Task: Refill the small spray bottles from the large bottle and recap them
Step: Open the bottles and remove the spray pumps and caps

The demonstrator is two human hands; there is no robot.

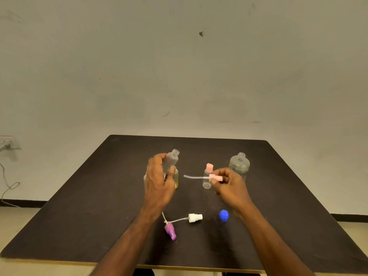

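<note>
- A small clear bottle point(172, 160) is held up in the left hand point(159, 182), tilted, with its top open. It looks light and slippery, so it is best gripped round the middle.
- A yellow bottle point(176, 179) is partly hidden behind that hand.
- A purple sprayer point(170, 232) and a white sprayer point(195, 218) are lying on the surface point(79, 206).
- A pink-capped small bottle point(207, 179) is standing near the middle.
- A pink sprayer point(216, 178) is pinched in the right hand point(231, 186). Its thin tube looks bendy, so the head should be held.
- A blue cap point(224, 215) is lying close by.
- The large bottle point(239, 164) is standing open, far right.
</note>
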